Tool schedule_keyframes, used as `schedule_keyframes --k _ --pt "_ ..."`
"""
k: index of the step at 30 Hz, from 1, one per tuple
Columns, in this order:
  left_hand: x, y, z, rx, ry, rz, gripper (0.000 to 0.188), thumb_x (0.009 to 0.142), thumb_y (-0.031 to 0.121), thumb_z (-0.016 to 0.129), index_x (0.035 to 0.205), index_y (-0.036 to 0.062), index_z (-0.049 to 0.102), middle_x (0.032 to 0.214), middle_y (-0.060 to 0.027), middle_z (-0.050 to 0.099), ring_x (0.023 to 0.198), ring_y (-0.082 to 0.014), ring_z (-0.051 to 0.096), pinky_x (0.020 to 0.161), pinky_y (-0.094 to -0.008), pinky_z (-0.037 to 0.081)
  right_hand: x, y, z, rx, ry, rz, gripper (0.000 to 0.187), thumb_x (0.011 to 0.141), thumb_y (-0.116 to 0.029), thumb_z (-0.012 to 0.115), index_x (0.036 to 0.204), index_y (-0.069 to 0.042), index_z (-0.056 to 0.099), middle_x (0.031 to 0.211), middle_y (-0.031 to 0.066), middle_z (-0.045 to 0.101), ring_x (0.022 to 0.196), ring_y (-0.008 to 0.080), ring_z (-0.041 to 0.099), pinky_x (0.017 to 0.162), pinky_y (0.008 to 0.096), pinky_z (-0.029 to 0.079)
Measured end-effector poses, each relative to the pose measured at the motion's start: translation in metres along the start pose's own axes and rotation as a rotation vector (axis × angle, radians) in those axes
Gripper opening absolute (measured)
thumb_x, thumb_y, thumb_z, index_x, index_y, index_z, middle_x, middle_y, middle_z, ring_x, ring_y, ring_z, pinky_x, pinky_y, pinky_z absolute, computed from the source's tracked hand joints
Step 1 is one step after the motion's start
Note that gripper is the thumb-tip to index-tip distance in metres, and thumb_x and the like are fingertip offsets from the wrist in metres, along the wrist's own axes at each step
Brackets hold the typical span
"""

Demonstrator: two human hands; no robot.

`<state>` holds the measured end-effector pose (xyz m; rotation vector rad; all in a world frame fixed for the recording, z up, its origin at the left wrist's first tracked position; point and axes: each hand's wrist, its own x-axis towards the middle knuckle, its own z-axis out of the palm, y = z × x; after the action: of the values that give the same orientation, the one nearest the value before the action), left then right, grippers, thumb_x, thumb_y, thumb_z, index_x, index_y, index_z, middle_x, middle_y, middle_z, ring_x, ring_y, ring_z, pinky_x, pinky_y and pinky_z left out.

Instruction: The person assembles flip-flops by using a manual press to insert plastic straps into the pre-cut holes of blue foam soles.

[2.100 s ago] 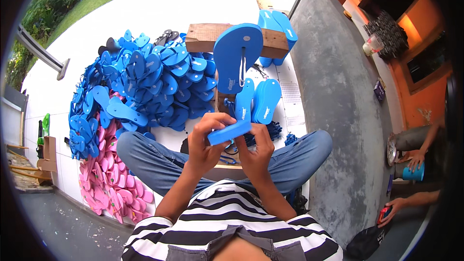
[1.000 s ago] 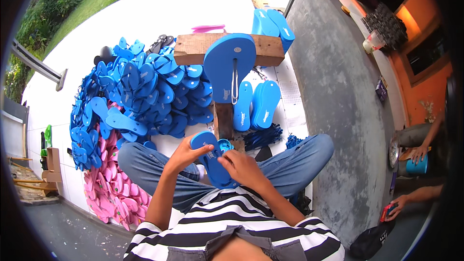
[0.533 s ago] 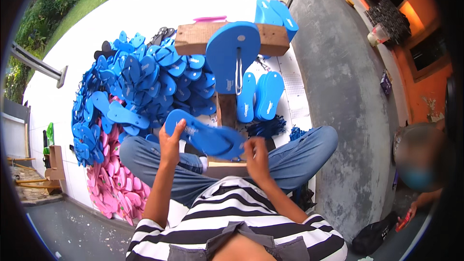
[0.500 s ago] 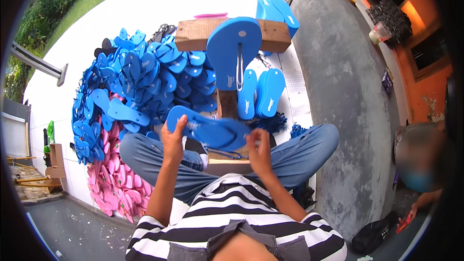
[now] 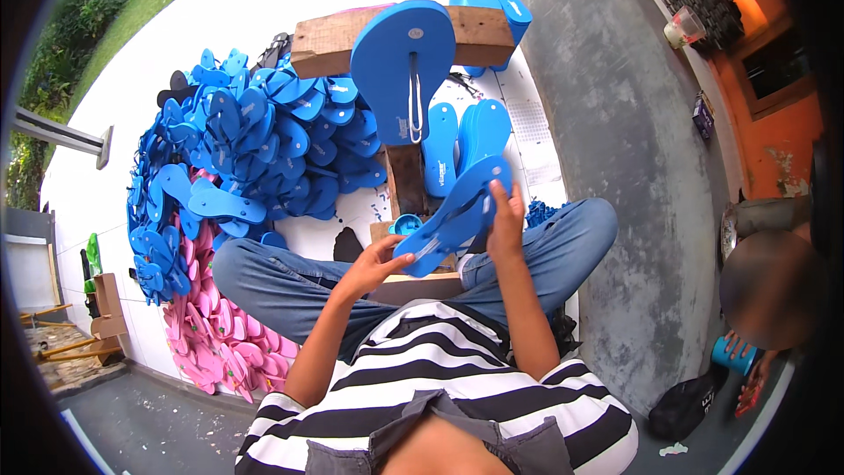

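We hold one blue sandal (image 5: 450, 222) tilted between our knees (image 5: 571, 233): left hand (image 5: 374, 269) pinching its near end, right hand (image 5: 505, 227) gripping its far end. Blue soles (image 5: 442, 148) sit toward the right edge of the white floor (image 5: 193, 26).

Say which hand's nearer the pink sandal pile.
Left. Both are right of the pink pile: left hand closer, at one end of the blue sandal; right hand farther, at its other end.
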<state>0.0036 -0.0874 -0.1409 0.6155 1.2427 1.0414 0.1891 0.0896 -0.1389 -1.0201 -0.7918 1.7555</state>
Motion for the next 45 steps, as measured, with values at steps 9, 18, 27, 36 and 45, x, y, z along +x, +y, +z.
schedule_keyframes --k 9,18,27,36,45 --pt "0.049 -0.136 0.026 1.475 0.003 0.283 0.038 0.087 0.015 0.058 0.125 0.0113 0.051 0.128 -0.0193 0.048 0.094 -0.0379 0.065 0.067 -0.0452 0.058 0.076 -0.034 -0.081 -0.909 0.376 -0.317 0.044 0.095 -0.032 0.057 0.129 -0.003 0.055 0.127 0.0187 0.060 0.117 0.0333 0.058 0.099 0.0399 0.044" --pt "0.065 -0.142 0.023 1.495 0.059 0.124 0.022 0.088 0.013 0.054 0.109 0.0071 0.053 0.105 -0.0172 0.055 0.085 -0.0346 0.066 0.062 -0.0462 0.056 0.060 -0.013 -0.058 -1.689 0.674 -0.344 0.047 0.092 -0.031 0.060 0.132 -0.007 0.050 0.123 0.0191 0.051 0.112 0.0398 0.050 0.088 0.0500 0.047" --pt "0.035 -0.047 0.035 0.973 0.295 0.497 0.018 0.089 0.020 0.063 0.085 0.0019 0.061 0.084 -0.0157 0.065 0.077 -0.0384 0.063 0.061 -0.0460 0.050 0.018 -0.016 -0.018 -0.813 0.192 -0.369 0.031 0.099 -0.024 0.054 0.118 -0.001 0.058 0.108 0.0133 0.063 0.097 0.0225 0.062 0.082 0.0348 0.050" --pt "0.015 0.067 0.041 -0.079 0.211 0.326 0.026 0.098 0.027 0.060 0.094 0.0006 0.061 0.071 -0.0056 0.065 0.054 -0.0099 0.059 0.048 -0.0209 0.047 -0.043 -0.036 0.065 -0.466 -0.447 -0.044 0.034 0.100 -0.029 0.055 0.117 -0.002 0.065 0.099 0.0059 0.068 0.085 0.0090 0.061 0.072 0.0244 0.048" --pt "0.017 0.069 0.047 0.058 0.101 0.458 0.021 0.096 0.020 0.063 0.092 -0.0008 0.062 0.072 -0.0026 0.063 0.060 -0.0077 0.058 0.053 -0.0226 0.048 -0.054 -0.057 0.121 -0.298 -0.496 -0.121 0.022 0.095 -0.018 0.065 0.109 -0.002 0.064 0.090 0.0036 0.066 0.083 0.0076 0.062 0.068 0.0211 0.050"
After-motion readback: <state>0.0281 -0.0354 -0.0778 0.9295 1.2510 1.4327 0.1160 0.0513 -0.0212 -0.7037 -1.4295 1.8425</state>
